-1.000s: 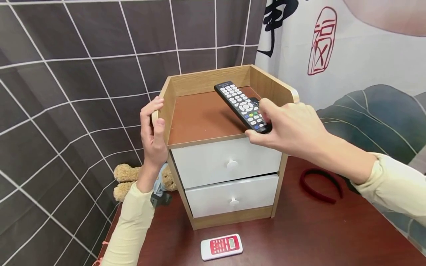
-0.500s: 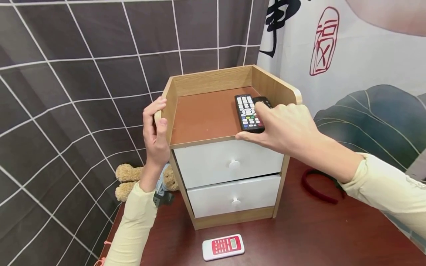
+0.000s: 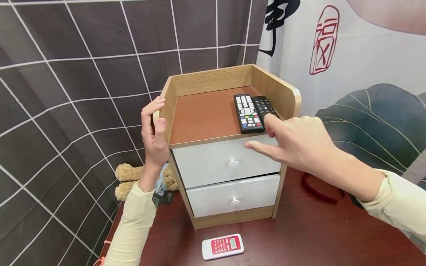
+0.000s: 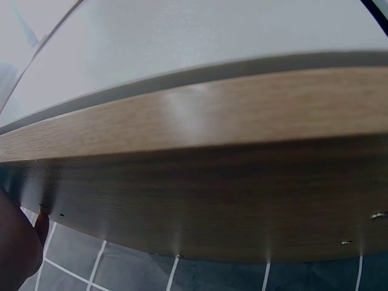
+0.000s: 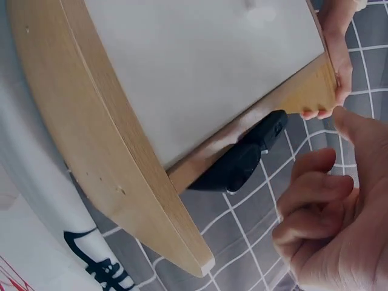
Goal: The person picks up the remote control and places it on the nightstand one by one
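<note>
At the left of the head view, my left hand [image 3: 154,136] grips the raised left side panel [image 3: 169,103] of a small wooden cabinet, thumb in front and fingers round the edge. A black remote with white buttons [image 3: 247,112] lies on the brown cabinet top, beside a second black remote [image 3: 263,103] partly covered by my right hand [image 3: 299,144]. That hand holds nothing, its thumb apart and fingers loosely bent. In the right wrist view it [image 5: 339,218] is clear of the remotes [image 5: 233,167].
Two white drawers [image 3: 226,162] front the cabinet. A white-and-red device [image 3: 223,246] lies before it on the dark red table [image 3: 313,236]. A plush toy [image 3: 128,173] is at left, a dark red headband [image 3: 316,192] at right. Behind hangs a grid-patterned curtain [image 3: 110,33].
The white-buttoned remote came down onto the cabinet top beside the other one. My right hand let go of it and moved back to the right. My left hand stayed in place.
</note>
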Available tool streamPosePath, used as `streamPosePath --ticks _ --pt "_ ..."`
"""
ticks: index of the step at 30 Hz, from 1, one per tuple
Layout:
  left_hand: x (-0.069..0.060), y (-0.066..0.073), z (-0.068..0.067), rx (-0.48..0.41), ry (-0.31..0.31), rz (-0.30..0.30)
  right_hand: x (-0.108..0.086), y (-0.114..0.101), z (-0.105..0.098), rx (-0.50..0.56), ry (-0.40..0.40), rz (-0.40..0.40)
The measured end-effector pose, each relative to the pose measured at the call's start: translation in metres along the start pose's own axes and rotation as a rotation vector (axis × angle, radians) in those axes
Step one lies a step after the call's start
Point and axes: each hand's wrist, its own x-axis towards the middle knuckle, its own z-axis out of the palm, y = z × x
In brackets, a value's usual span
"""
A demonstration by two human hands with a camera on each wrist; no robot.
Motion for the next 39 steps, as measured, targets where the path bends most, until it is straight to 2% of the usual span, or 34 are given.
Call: streamPosePath --ticks 4,9,17,29,35,39 --pt "-0.001 0.000 0.000 0.004 -0.002 -0.005 -0.011 0.000 0.005 0.047 -0.002 -0.063" --pt "-0.001 -0.001 0.001 -0.003 0.011 -0.008 -0.028 -0.004 0.011 0.102 -0.021 -0.087" --pt "0.000 -0.002 0.000 -0.002 0.001 0.001 -0.050 -0.012 0.032 0.216 0.005 -0.155" --pt "-0.002 -0.002 0.001 -0.006 0.002 0.002 -0.093 -0.014 0.082 0.370 -0.077 -0.127" --pt "0.000 -0.003 0.001 -0.012 0.010 0.008 -0.127 -0.013 0.112 0.543 -0.131 -0.142" --pt "-0.002 -0.002 0.001 -0.008 0.008 0.006 -0.152 -0.014 0.135 0.663 -0.070 -0.155"
